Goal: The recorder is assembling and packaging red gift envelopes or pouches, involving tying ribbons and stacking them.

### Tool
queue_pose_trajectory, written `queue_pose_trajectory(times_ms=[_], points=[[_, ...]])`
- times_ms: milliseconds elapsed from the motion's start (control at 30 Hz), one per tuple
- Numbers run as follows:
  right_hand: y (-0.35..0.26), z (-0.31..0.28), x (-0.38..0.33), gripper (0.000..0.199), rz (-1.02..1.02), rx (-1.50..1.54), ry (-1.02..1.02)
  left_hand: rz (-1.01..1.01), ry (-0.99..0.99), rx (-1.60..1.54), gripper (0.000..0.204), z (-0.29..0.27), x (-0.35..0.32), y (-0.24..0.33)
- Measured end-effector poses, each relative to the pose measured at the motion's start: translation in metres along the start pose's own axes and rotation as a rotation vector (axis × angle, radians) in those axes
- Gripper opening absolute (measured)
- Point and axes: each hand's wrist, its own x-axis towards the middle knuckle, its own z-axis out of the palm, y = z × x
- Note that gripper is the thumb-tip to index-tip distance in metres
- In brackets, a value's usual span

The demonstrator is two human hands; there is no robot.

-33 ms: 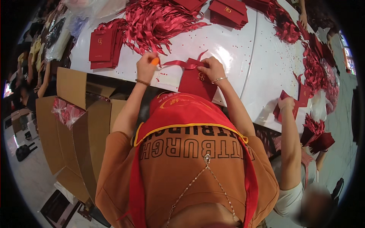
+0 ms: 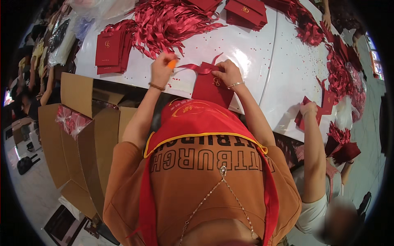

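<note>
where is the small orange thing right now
In the head view, the small orange thing is in the person's left hand, just below the red ribbon pile and left of the beribboned red card.

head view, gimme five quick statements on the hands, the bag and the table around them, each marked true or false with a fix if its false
1. The right hand is at the top of a flat rectangular red paper bag. True.
2. The left hand lies flat on that bag. False: the left hand is apart from it, to its left, with a small orange object at its fingertips.
3. A tangled heap of shiny red ribbons lies on the white table. True.
4. An open box stands to the person's right. False: the open brown cardboard box is to the left.
5. A co-worker's hand is at the table's right side. True.
</note>
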Motion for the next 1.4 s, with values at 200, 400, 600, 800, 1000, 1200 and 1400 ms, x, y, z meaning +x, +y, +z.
queue_pose_trajectory(times_ms=[200, 400, 600, 800, 1000, 1200, 1400], points=[[-0.013, -0.002, -0.003, 0.026, -0.097, -0.146, 0.028, 0.429, -0.277, 0.272, 0.023, 0.082, 0.012, 0.025], [-0.014, -0.033, -0.032, 0.029, -0.136, -0.398, 0.121, 0.396, -0.489, 0.545, 0.026, 0.088, 0.023, 0.027], [0.012, -0.033, -0.032, 0.026, 0.201, 0.042, 0.02, -0.029, -0.607, -0.137, 0.031, 0.086, 0.04, 0.038], [0.019, -0.021, -0.024, 0.028, 0.223, 0.243, 0.028, -0.22, -0.548, -0.467, 0.034, 0.106, 0.021, 0.046], [0.016, -0.012, -0.02, 0.026, 0.262, 0.296, -0.045, -0.238, -0.629, -0.119, 0.015, 0.111, 0.0, 0.039], [0.022, -0.009, -0.015, 0.02, 0.357, 0.509, -0.148, -0.128, -0.458, -0.073, 0.012, 0.111, -0.008, 0.025], [0.029, 0.01, -0.012, 0.024, 0.253, 0.441, -0.071, -0.233, -0.363, -0.161, 0.011, 0.103, -0.006, -0.003]])
